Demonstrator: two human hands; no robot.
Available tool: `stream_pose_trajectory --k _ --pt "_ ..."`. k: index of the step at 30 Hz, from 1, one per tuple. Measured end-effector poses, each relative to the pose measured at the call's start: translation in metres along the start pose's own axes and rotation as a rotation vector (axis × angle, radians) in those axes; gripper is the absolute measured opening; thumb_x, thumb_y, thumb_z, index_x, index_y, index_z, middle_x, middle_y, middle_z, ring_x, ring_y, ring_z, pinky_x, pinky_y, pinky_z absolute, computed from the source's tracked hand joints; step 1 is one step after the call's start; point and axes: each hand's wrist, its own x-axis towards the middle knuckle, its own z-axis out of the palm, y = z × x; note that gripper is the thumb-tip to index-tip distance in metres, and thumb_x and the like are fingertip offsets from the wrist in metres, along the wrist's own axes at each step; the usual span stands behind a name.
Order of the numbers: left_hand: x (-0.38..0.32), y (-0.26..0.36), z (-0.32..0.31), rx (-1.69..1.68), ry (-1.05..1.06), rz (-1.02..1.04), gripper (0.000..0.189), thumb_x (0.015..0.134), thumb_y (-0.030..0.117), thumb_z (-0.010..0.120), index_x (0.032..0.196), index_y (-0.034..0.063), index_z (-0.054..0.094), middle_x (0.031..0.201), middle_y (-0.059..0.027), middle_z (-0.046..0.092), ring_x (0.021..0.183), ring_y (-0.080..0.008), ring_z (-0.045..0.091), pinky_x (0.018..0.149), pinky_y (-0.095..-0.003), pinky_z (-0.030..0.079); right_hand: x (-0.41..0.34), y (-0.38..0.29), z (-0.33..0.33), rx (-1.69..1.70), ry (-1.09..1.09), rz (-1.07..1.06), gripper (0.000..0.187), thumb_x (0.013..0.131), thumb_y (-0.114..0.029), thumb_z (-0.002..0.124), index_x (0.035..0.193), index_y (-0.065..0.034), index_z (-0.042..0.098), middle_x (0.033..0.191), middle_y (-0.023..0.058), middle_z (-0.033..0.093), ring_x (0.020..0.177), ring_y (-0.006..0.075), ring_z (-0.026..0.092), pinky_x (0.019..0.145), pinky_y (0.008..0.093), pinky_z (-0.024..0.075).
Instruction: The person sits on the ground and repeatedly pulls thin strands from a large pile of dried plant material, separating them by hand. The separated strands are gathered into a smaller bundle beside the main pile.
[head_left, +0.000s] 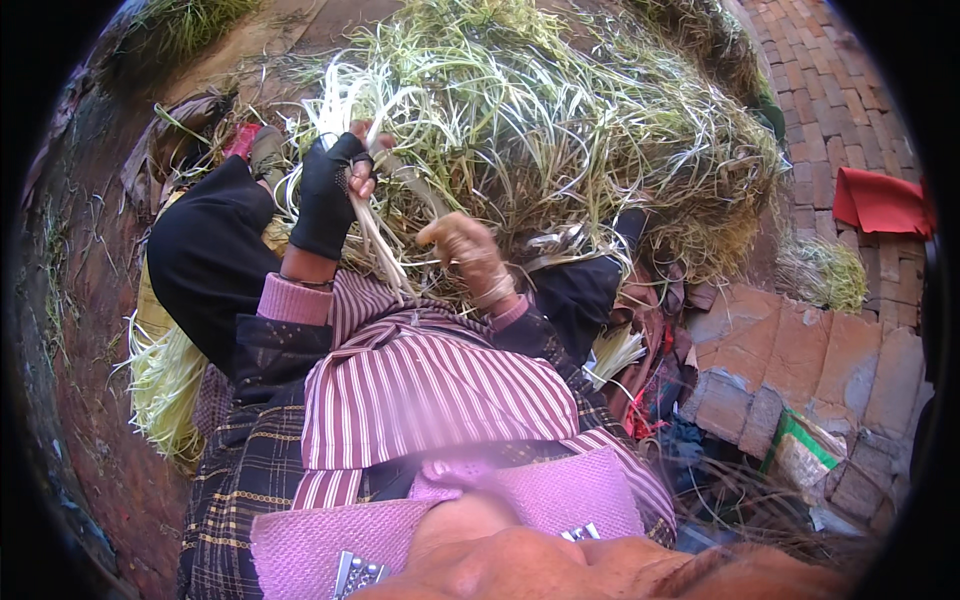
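Observation:
My left hand (334, 184), in a black fingerless glove, is closed around a bunch of long pale stalks (381, 244), which look like blanched chives. Their white-green ends fan out above the fist, and the other ends hang towards my striped apron (439, 382). My right hand (472, 251) is beside the bunch, blurred, with its fingers curled. A blurred strand runs between the two hands; whether the right fingers grip it is unclear. Beyond both hands spreads a large heap of loose pale-green leaves and straw-like strands (540, 142).
Bundled pale stalks lie at my left side (165, 390), and a smaller bundle (616, 352) lies at my right. Flattened cardboard (795, 352), a red sheet (881, 201) and brick paving (817, 97) are on the right. My bent knee (210, 232) bounds the left.

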Motion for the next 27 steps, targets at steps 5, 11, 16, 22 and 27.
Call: stream_pose_trajectory --k 5,11,16,22,27 --pt "-0.004 -0.014 0.015 0.21 -0.07 -0.057 0.038 0.091 0.022 0.064 0.119 0.0002 0.05 0.103 -0.0162 0.069 0.048 -0.004 0.05 0.037 -0.0177 0.039 0.008 -0.025 0.003 -0.199 0.139 -0.171 0.026 0.103 -0.024 0.046 0.096 -0.0079 0.066 0.076 -0.0024 0.06 0.054 0.0029 0.044 0.047 0.0187 0.0356" --pt "-0.008 -0.004 0.017 0.629 -0.011 -0.215 0.034 0.082 0.027 0.071 0.103 0.0015 0.061 0.068 -0.0031 0.064 0.053 -0.0076 0.059 0.045 -0.0186 0.043 0.019 -0.019 0.013 0.02 -0.022 -0.197 0.03 0.101 -0.032 0.051 0.098 -0.0061 0.065 0.079 -0.0018 0.055 0.064 0.0059 0.051 0.059 0.0218 0.0435" --pt "-0.017 0.0 0.023 0.575 -0.171 -0.307 0.028 0.085 0.02 0.067 0.106 0.0041 0.057 0.08 -0.0032 0.063 0.068 -0.0127 0.065 0.057 -0.0226 0.049 0.027 -0.019 -0.011 0.14 0.124 -0.134 0.056 0.095 -0.036 0.061 0.138 -0.006 0.042 0.123 0.0055 0.049 0.07 0.0061 0.056 0.057 0.0217 0.047" --pt "-0.023 0.004 0.038 0.668 -0.238 -0.298 0.032 0.075 0.021 0.07 0.098 0.0017 0.061 0.078 -0.0055 0.066 0.057 -0.0102 0.058 0.049 -0.0231 0.043 0.026 -0.007 -0.002 0.354 -0.095 0.165 0.028 0.096 -0.031 0.06 0.103 -0.0051 0.068 0.072 0.0005 0.061 0.062 0.009 0.058 0.057 0.0217 0.0477" --pt "-0.017 -0.002 0.03 0.703 -0.295 -0.299 0.034 0.072 0.02 0.069 0.098 0.0002 0.061 0.088 -0.0116 0.07 0.056 -0.0115 0.056 0.051 -0.0227 0.043 0.014 -0.018 -0.034 0.499 0.081 -0.006 0.03 0.098 -0.026 0.057 0.075 -0.0077 0.059 0.059 -0.0021 0.056 0.044 0.0036 0.045 0.04 0.0186 0.0366"
